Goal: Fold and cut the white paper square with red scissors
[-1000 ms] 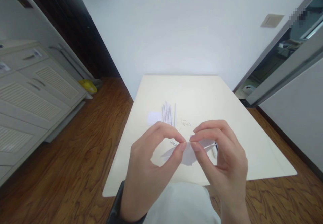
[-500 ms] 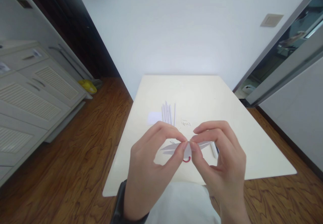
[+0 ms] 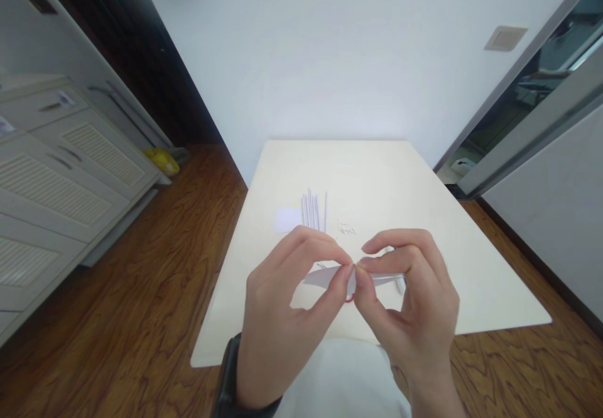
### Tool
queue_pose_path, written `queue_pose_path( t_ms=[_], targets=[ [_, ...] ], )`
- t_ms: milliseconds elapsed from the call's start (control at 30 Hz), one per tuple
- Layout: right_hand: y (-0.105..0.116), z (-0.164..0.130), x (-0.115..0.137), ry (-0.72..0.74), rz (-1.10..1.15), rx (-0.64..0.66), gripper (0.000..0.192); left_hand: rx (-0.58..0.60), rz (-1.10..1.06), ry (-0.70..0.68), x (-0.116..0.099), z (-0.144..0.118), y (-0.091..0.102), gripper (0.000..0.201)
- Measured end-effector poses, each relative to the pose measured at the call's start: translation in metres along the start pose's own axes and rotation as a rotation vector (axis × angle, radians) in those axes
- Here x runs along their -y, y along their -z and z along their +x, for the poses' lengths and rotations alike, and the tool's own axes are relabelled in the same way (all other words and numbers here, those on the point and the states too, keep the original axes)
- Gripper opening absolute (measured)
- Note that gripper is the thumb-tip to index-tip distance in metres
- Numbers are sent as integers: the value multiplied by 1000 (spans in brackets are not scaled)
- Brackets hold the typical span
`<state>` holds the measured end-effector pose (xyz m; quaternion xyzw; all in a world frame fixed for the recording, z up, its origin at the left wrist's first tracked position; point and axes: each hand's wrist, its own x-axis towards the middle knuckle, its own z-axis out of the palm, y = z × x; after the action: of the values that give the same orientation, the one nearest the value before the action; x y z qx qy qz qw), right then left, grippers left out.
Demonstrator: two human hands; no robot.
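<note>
My left hand [image 3: 282, 317] and my right hand [image 3: 409, 305] meet above the near part of a cream table [image 3: 424, 217]. Both pinch a small white piece of paper [image 3: 320, 275] between thumb and forefinger, and it lies almost flat and edge-on to me. A red curved bit [image 3: 349, 298] shows just under the pinch; I cannot tell what it is. Behind my right fingers lies a white pen-like object [image 3: 399, 283], mostly hidden.
Farther back on the table lie a row of thin white paper strips [image 3: 313, 211], a small white square of paper [image 3: 287, 219] and several tiny scraps [image 3: 347, 229]. White cabinets [image 3: 61, 173] stand at the left, a yellow object [image 3: 162, 160] on the wooden floor, a door frame at the right.
The paper has turned from a broad face towards me to nearly edge-on. My hands have sunk slightly and stay pinched together. The red bit came into view.
</note>
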<state>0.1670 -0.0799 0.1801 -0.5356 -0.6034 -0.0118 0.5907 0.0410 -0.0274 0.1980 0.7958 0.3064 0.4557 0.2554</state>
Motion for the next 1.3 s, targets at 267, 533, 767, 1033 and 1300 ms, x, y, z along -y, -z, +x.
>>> queue_pose_path(
  t_ms=[267, 533, 767, 1033, 1300],
  targets=[
    [0, 0, 1, 24, 39, -16, 27, -8, -112, -12, 0, -3, -2, 25],
    [-1, -1, 1, 9, 50, -48, 26, -21, -69, -57, 0, -4, -2, 26],
    [-2, -2, 3, 14, 109, -53, 28, -53, -62, -73, -1, -2, -3, 24],
    [11, 2, 5, -126, 303, 10, 17, 52, -257, -62, 6, -2, 8, 24],
    [24, 9, 3, -133, 247, 203, 14, 159, -317, -87, 9, 3, 16, 22]
  ],
)
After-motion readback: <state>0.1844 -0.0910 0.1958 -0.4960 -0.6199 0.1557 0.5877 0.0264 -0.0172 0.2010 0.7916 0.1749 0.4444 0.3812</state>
